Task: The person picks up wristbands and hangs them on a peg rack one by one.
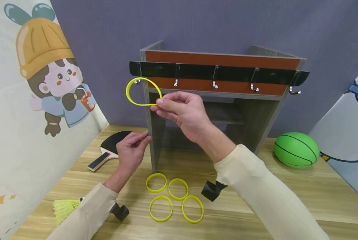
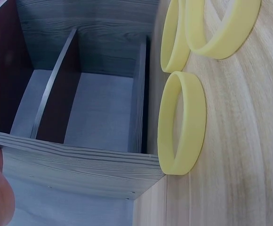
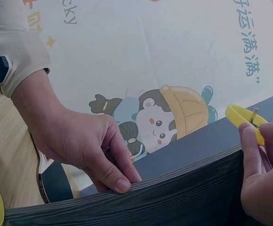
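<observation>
Purplish wall (image 1: 212, 23) behind held yellow ring (image 1: 127, 90), long axis sideways.

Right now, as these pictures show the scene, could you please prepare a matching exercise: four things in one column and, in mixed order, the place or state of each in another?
Column one
1. Right hand
2. Left hand
3. Green ball
4. Table tennis paddle

Column two
A. On the table, to the right of the shelf unit
B. Touches the left side panel of the shelf unit
C. On the table, to the left of the shelf unit
D. Pinches a yellow ring

Right pairs: 1-D; 2-B; 3-A; 4-C
</observation>
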`<control>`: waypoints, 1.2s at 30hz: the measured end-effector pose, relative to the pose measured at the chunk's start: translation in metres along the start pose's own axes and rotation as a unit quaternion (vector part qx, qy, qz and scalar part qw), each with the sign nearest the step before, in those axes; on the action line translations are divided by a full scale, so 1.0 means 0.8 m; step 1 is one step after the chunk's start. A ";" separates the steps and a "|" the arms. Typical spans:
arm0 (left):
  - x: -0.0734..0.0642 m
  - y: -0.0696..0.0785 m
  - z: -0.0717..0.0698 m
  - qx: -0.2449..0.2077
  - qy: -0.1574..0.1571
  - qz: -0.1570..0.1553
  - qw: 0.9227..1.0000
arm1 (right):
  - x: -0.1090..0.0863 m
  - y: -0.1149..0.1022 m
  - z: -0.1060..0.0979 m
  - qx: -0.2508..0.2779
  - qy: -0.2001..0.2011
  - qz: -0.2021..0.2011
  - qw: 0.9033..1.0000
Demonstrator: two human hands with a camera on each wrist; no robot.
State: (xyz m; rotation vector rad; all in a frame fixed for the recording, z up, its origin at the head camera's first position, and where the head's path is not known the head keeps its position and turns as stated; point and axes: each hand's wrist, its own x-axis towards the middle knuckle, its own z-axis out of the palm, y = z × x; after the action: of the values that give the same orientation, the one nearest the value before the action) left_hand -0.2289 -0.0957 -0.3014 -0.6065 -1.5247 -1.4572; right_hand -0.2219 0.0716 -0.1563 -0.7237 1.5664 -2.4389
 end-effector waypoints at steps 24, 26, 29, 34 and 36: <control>0.001 -0.006 -0.010 0.013 0.008 0.001 1.000 | 0.001 0.018 -0.006 -0.132 0.024 0.011 0.991; 0.001 -0.006 -0.010 0.015 0.008 0.002 1.000 | -0.002 0.017 -0.009 -0.148 0.025 0.010 0.989; 0.004 -0.007 -0.010 0.015 0.006 0.005 1.000 | -0.010 0.013 -0.015 -0.170 0.027 0.015 0.985; 0.006 -0.007 -0.013 0.005 0.005 0.005 1.000 | -0.031 0.012 -0.032 -0.232 0.019 0.036 0.972; 0.006 -0.007 -0.014 0.001 0.007 0.006 1.000 | -0.041 0.015 -0.041 -0.270 0.010 0.044 0.962</control>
State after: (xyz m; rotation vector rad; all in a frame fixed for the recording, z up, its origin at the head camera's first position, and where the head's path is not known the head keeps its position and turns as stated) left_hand -0.2330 -0.1086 -0.3012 -0.6018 -1.5099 -1.4478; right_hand -0.2099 0.1054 -0.1879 -0.6793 2.2491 -1.9639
